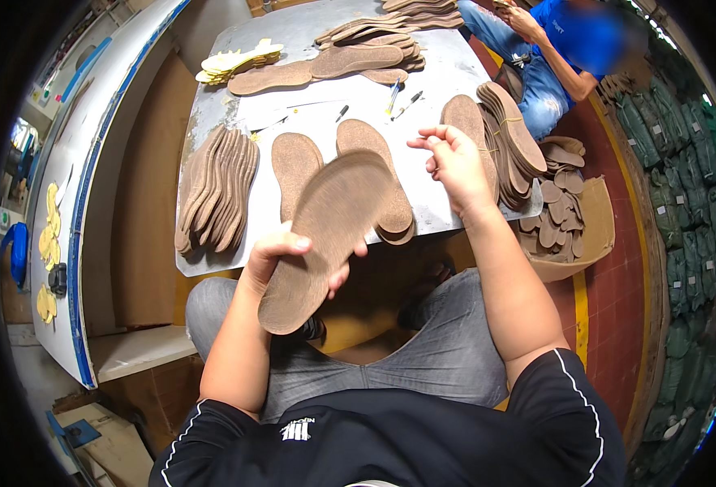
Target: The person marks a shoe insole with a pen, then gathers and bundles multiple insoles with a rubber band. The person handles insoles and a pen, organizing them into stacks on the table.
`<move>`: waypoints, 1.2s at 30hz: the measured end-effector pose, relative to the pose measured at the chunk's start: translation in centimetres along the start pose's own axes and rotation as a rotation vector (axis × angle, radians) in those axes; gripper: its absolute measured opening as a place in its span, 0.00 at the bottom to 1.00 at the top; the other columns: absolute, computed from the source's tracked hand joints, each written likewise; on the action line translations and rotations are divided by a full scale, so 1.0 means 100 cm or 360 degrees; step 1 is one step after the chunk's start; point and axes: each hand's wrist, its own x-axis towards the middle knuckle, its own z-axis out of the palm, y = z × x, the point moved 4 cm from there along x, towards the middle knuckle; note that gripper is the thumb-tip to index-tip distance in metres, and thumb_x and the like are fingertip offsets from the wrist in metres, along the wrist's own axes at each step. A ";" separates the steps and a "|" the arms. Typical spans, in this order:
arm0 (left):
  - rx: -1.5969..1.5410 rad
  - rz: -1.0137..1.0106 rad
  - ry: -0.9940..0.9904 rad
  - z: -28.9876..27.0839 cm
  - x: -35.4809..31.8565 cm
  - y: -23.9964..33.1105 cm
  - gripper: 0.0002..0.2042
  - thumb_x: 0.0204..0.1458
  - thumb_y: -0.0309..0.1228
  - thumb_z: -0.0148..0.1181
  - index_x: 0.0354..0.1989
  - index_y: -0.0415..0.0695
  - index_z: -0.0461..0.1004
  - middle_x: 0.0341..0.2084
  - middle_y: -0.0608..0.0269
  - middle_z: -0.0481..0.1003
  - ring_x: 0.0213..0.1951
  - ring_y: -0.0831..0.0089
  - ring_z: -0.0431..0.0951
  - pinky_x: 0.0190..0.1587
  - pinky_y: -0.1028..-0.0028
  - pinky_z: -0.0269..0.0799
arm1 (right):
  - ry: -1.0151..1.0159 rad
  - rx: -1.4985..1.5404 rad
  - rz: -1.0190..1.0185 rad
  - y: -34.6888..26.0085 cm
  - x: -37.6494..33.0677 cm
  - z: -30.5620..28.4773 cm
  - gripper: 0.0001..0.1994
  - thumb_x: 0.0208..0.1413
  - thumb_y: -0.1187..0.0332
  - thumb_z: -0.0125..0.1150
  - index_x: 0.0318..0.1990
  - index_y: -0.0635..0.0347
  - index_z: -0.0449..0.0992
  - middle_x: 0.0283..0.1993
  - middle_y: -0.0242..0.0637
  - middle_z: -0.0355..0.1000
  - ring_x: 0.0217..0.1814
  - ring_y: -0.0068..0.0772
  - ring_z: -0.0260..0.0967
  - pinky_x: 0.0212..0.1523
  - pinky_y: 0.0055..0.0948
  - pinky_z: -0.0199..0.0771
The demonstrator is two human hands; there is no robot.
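My left hand (275, 253) grips a brown cork-like insole (337, 215), thumb on top and fingertips around its far edge. The insole is tilted above my lap, at the table's near edge. My right hand (457, 166) is raised to the right of it, some fingers stretched out to the left and others curled, with nothing visible in them. Behind the held insole, a single-looking insole (294, 166) and a small pile of insoles (366, 142) lie on the table. Close to my right hand stands a pile of insoles (465, 122).
Stacked insoles (216, 191) stand on the table's left; a banded bundle (510, 134) is at the right. Pens (393, 96), yellow pieces (240, 61) and more insoles (358, 61) lie farther back. A carton (573, 243) of cork pieces is beside the table. A person (556, 49) sits far right.
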 end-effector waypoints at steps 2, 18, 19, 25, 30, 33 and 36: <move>-0.0042 0.0251 0.0115 -0.008 0.005 0.007 0.45 0.57 0.40 0.71 0.79 0.24 0.61 0.65 0.34 0.75 0.39 0.54 0.84 0.39 0.58 0.93 | 0.0057 -0.0710 -0.0139 0.001 -0.007 0.009 0.18 0.80 0.60 0.64 0.62 0.68 0.82 0.53 0.47 0.88 0.44 0.32 0.79 0.51 0.33 0.82; 0.0121 0.0603 0.0590 -0.045 0.013 0.015 0.31 0.69 0.41 0.68 0.76 0.35 0.74 0.49 0.41 0.87 0.49 0.50 0.90 0.58 0.53 0.88 | -0.0410 0.0121 0.0373 0.013 -0.033 0.051 0.26 0.80 0.53 0.69 0.68 0.70 0.81 0.58 0.44 0.87 0.57 0.30 0.86 0.61 0.34 0.87; 0.0112 0.0634 0.0596 -0.043 0.014 0.014 0.29 0.70 0.40 0.68 0.75 0.36 0.75 0.49 0.42 0.87 0.50 0.52 0.90 0.56 0.54 0.89 | -0.0543 0.0295 0.0459 0.006 -0.040 0.052 0.25 0.82 0.54 0.67 0.69 0.69 0.80 0.59 0.44 0.87 0.58 0.31 0.86 0.62 0.35 0.87; -0.0100 0.0663 0.0370 -0.029 0.020 0.007 0.27 0.73 0.41 0.68 0.72 0.36 0.76 0.48 0.44 0.87 0.49 0.58 0.90 0.53 0.57 0.89 | -0.1128 0.1204 0.0626 -0.007 -0.076 0.082 0.23 0.86 0.53 0.54 0.67 0.66 0.76 0.53 0.36 0.74 0.47 0.30 0.70 0.45 0.30 0.75; 0.0044 0.0805 0.0385 -0.023 0.011 0.016 0.27 0.73 0.42 0.68 0.73 0.36 0.76 0.48 0.45 0.88 0.49 0.59 0.90 0.53 0.59 0.89 | -0.1114 0.1237 0.0598 0.000 -0.077 0.086 0.19 0.82 0.57 0.56 0.64 0.66 0.76 0.47 0.34 0.66 0.43 0.29 0.60 0.41 0.29 0.66; 0.0054 0.0853 0.0476 -0.021 0.008 0.016 0.28 0.73 0.40 0.69 0.73 0.35 0.75 0.49 0.46 0.87 0.50 0.60 0.90 0.53 0.58 0.90 | -0.1124 0.1336 0.0654 0.001 -0.075 0.084 0.20 0.83 0.56 0.55 0.65 0.65 0.76 0.49 0.34 0.67 0.43 0.30 0.61 0.42 0.30 0.67; 0.0060 0.0783 0.0426 -0.023 0.009 0.015 0.29 0.72 0.41 0.71 0.73 0.35 0.74 0.49 0.47 0.86 0.51 0.60 0.90 0.54 0.58 0.90 | -0.1087 0.1236 0.0592 0.004 -0.073 0.081 0.22 0.84 0.53 0.55 0.66 0.65 0.76 0.51 0.36 0.69 0.44 0.31 0.64 0.43 0.31 0.69</move>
